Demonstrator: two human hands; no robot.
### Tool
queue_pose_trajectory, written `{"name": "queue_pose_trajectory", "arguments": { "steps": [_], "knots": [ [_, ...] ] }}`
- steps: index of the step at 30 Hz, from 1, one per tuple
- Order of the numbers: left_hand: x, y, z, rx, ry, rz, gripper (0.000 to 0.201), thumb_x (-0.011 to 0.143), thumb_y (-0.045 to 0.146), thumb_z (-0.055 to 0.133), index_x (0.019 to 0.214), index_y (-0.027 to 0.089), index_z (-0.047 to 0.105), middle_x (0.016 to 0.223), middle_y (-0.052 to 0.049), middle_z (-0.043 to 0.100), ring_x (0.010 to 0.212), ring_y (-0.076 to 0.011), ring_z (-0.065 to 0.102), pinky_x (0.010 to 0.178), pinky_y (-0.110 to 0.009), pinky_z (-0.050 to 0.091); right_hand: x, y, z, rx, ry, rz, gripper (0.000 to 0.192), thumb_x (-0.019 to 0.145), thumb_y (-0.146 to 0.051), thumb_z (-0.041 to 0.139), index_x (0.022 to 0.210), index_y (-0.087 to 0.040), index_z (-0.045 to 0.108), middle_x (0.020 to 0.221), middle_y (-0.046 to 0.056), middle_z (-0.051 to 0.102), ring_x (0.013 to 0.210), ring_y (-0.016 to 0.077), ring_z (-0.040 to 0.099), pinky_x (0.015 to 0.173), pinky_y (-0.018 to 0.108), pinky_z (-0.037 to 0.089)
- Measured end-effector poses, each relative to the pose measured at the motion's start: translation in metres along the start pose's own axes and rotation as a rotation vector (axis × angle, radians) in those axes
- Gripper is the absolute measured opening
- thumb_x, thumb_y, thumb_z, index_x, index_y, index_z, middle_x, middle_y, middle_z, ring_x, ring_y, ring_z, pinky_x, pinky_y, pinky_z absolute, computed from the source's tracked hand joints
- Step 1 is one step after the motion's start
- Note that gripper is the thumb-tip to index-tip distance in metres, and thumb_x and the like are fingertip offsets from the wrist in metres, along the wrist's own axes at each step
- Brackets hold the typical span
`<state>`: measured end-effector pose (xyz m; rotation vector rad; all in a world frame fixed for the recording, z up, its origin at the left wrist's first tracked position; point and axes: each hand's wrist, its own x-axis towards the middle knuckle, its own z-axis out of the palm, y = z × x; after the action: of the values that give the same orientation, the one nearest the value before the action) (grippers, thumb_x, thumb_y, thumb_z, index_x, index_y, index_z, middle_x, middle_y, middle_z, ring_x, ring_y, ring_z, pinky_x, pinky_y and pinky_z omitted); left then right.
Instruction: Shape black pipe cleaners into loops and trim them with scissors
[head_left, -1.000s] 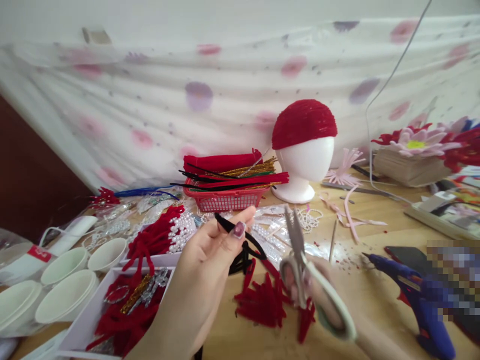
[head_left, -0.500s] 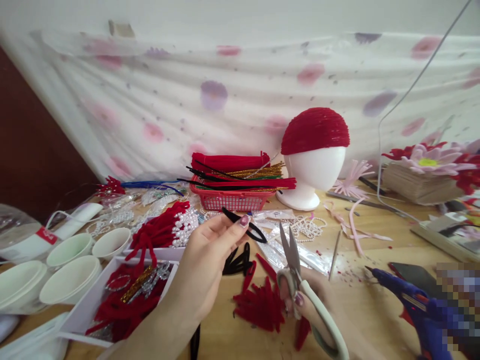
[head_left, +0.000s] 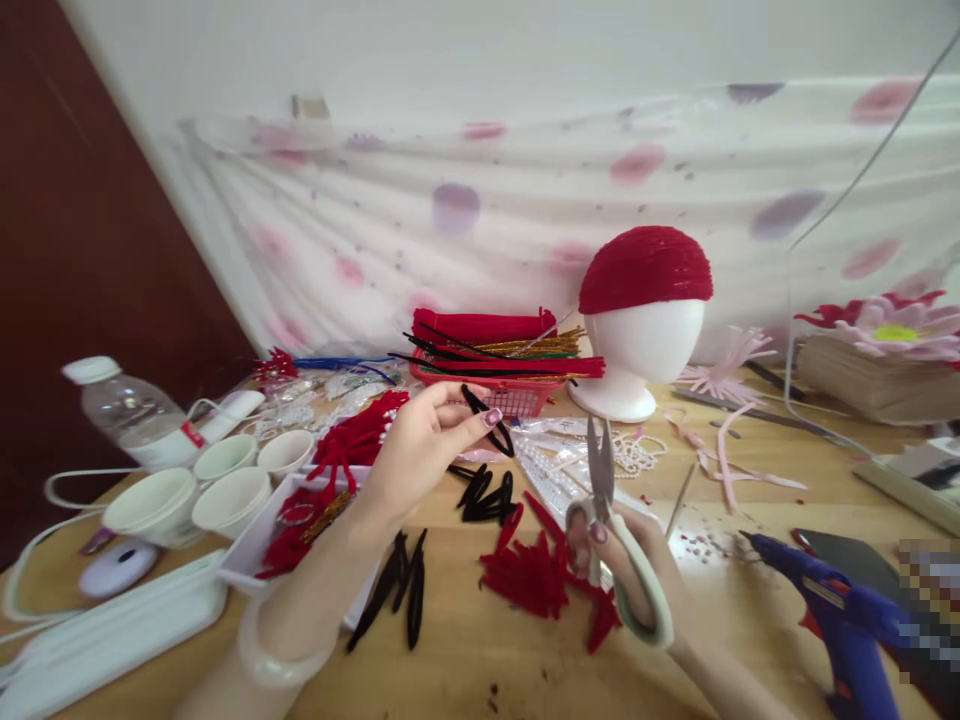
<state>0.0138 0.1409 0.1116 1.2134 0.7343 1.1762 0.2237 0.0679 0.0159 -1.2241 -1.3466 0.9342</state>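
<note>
My left hand is closed, pinching a narrow black pipe-cleaner loop between thumb and fingers. My right hand holds scissors by their pale handles, blades pointing up and tips slightly apart. The blades are to the right of the loop and do not touch it. Below and between the hands lies a pile of red pipe-cleaner pieces. Several black loops rest just above that pile. More black loops lie on the table near my left forearm.
A white foam head wearing a red cap stands behind, beside a red basket of pipe cleaners. A blue glue gun lies at right. White cups, a bottle and a white box occupy the left.
The view has swung left, bringing the bottle and more black loops into sight. My left hand still pinches the black loop, and my right hand still holds the scissors.
</note>
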Motion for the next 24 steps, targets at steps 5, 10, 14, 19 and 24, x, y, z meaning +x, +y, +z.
{"name": "queue_pose_trajectory", "arguments": {
  "steps": [5, 10, 14, 19, 24],
  "knots": [
    [-0.014, 0.007, -0.020, 0.451, -0.081, -0.035, 0.032, 0.084, 0.018, 0.065, 0.114, 0.017, 0.055, 0.070, 0.002, 0.071, 0.071, -0.0149, 0.071, 0.074, -0.029, 0.056, 0.008, 0.000, -0.001, 0.044, 0.103, 0.009, 0.064, 0.066, -0.081, 0.068, 0.054, -0.019, 0.058, 0.043, 0.001, 0.056, 0.039, 0.0148, 0.052, 0.040, 0.025, 0.040],
    [-0.032, -0.003, -0.031, 0.665, -0.035, -0.187, 0.018, 0.080, 0.015, 0.066, 0.098, 0.016, 0.069, 0.079, 0.000, 0.066, 0.070, -0.0134, 0.067, 0.064, -0.026, 0.056, 0.013, 0.005, -0.002, 0.099, 0.151, 0.002, 0.058, 0.070, -0.075, 0.071, 0.057, -0.019, 0.062, 0.044, -0.001, 0.056, 0.039, 0.0133, 0.051, 0.042, 0.025, 0.039],
    [-0.041, -0.012, -0.036, 0.797, -0.017, -0.281, 0.019, 0.082, 0.009, 0.062, 0.096, 0.016, 0.072, 0.075, 0.002, 0.063, 0.065, -0.0116, 0.065, 0.063, -0.026, 0.057, 0.018, 0.010, -0.003, 0.120, 0.167, -0.023, 0.055, 0.073, -0.072, 0.071, 0.057, -0.019, 0.062, 0.045, -0.001, 0.057, 0.040, 0.0130, 0.051, 0.041, 0.024, 0.040],
    [-0.051, -0.023, -0.042, 1.016, -0.094, -0.416, 0.016, 0.093, 0.020, 0.060, 0.105, 0.015, 0.069, 0.091, -0.003, 0.069, 0.077, -0.0163, 0.068, 0.070, -0.033, 0.059, 0.025, 0.018, -0.004, 0.152, 0.171, -0.054, 0.049, 0.071, -0.065, 0.076, 0.061, -0.019, 0.063, 0.048, -0.002, 0.058, 0.041, 0.0123, 0.051, 0.041, 0.023, 0.041],
    [-0.052, -0.026, -0.045, 1.334, -0.138, -0.370, 0.035, 0.093, 0.035, 0.063, 0.124, 0.018, 0.060, 0.125, -0.010, 0.063, 0.103, -0.0243, 0.065, 0.085, -0.046, 0.057, 0.030, 0.025, -0.005, 0.229, 0.209, -0.045, 0.049, 0.070, -0.065, 0.078, 0.060, -0.018, 0.063, 0.047, -0.002, 0.058, 0.041, 0.0116, 0.052, 0.038, 0.021, 0.041]
  ]
}}
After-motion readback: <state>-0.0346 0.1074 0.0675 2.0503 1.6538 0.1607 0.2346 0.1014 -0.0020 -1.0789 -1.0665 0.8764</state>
